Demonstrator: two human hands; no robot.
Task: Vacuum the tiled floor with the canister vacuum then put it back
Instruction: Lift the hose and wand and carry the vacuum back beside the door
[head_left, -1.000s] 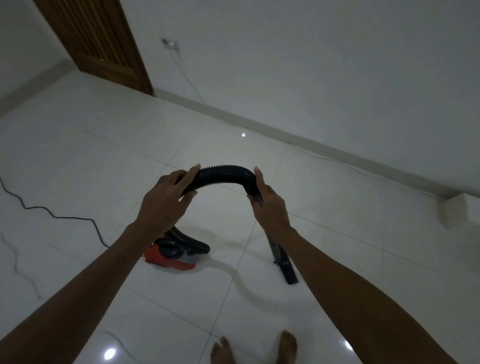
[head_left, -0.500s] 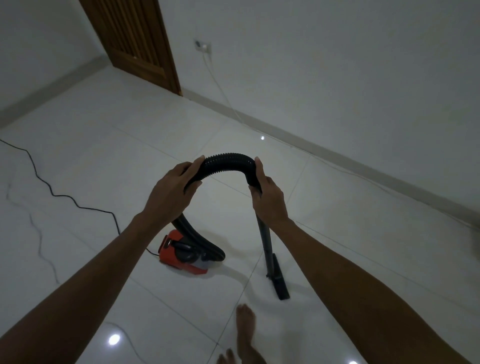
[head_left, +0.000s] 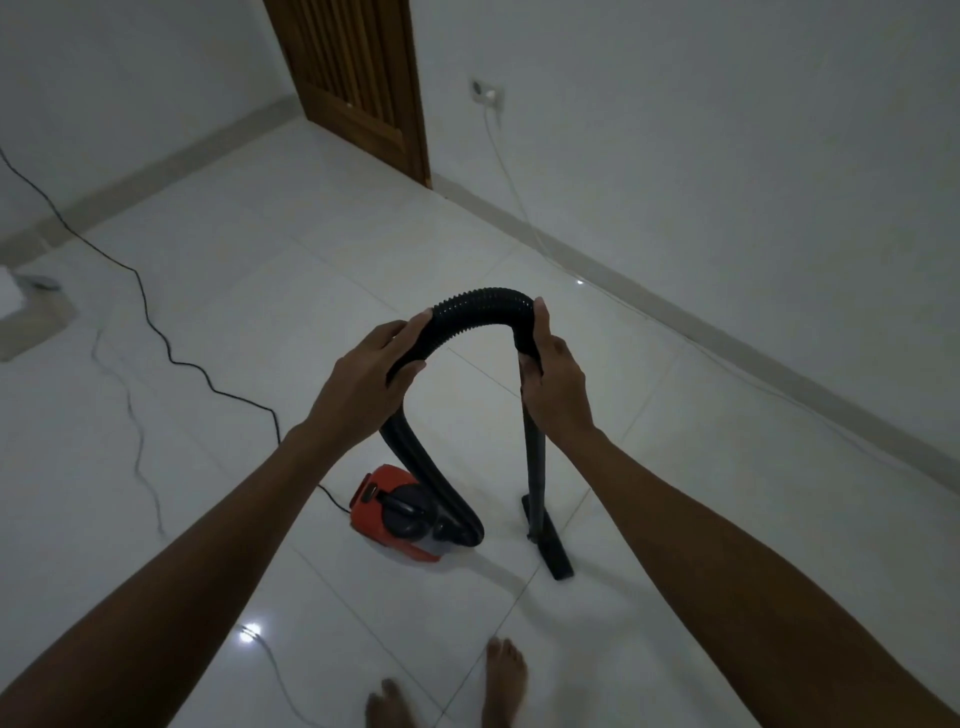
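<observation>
Cord (head_left: 156, 332): black, snaking over floor (head_left: 260, 270) at left. My left hand (head_left: 363, 382): fingers curled round hose (head_left: 480, 306), below its arch. Vacuum (head_left: 400, 512): red, on tiles between my arms. My right hand (head_left: 556, 387): fingers wrapped round wand (head_left: 535, 462) top. Nozzle (head_left: 548, 540): on floor, just right of vacuum.

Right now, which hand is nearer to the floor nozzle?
Right. The right hand grips the top of the wand directly above the floor nozzle. The left hand holds the ribbed hose further left, above the red canister.
</observation>
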